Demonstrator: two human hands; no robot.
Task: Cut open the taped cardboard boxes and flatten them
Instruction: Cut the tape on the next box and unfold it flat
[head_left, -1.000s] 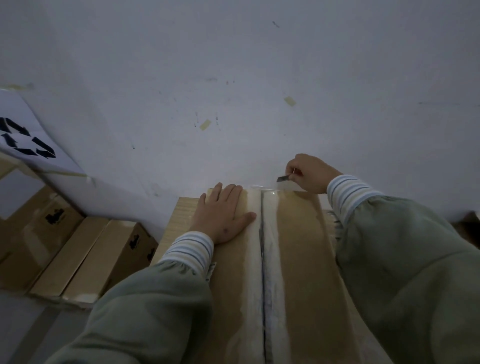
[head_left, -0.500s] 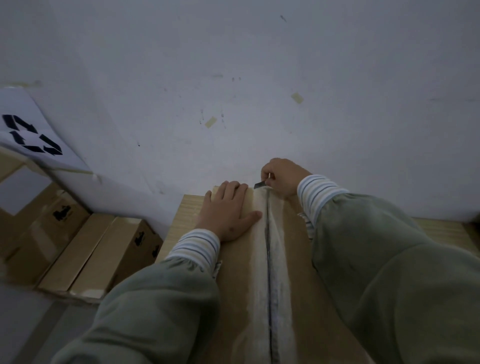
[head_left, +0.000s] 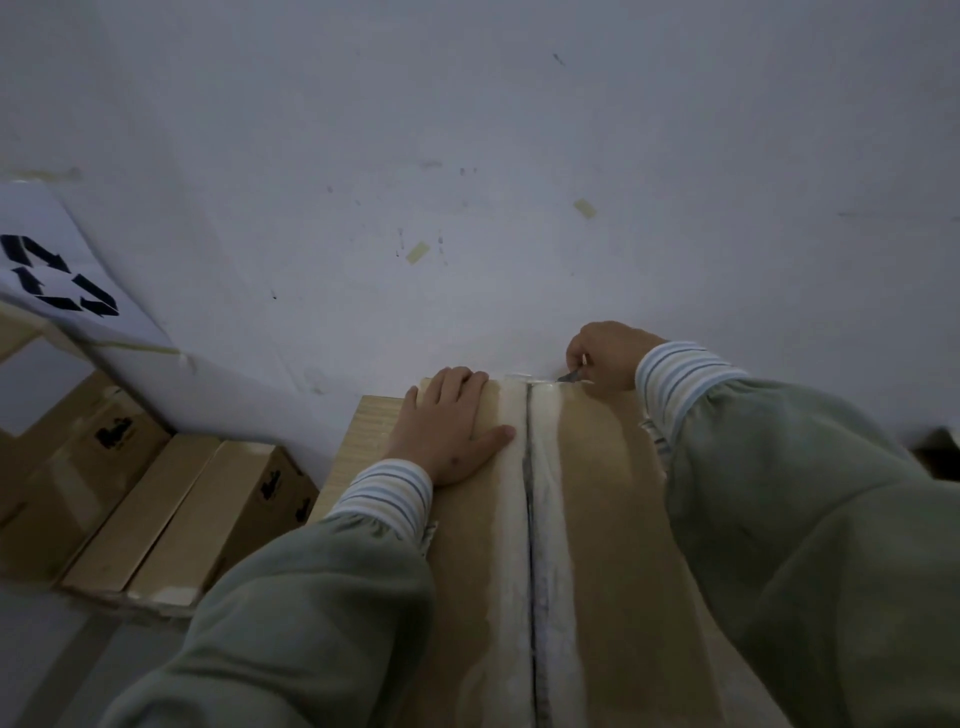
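Cardboard box (head_left: 613, 519): brown, lying flat-topped under both arms, its far end against the white wall (head_left: 519, 156); a pale tape strip (head_left: 550, 519) runs down the centre seam, which shows as a dark slit.
Left hand (head_left: 449, 423): fingers straight and together, palm pressed flat on the left flap, thumb just beside the tape.
Right hand (head_left: 605, 353): curled round a small blade (head_left: 569, 375), its tip at the far edge of the box, just right of the seam's end.
Step in hand: judging by the slit seam, the long cut looks done; the blade appears to be working the tape that wraps over the far end.
Next move: likely calls for a short, shallow draw across that end tape, the left hand bracing well apart from the blade's path, then lifting the flaps.
Other boxes (head_left: 171, 514): taped, lying low to the left, beside a recycling sign (head_left: 57, 280).
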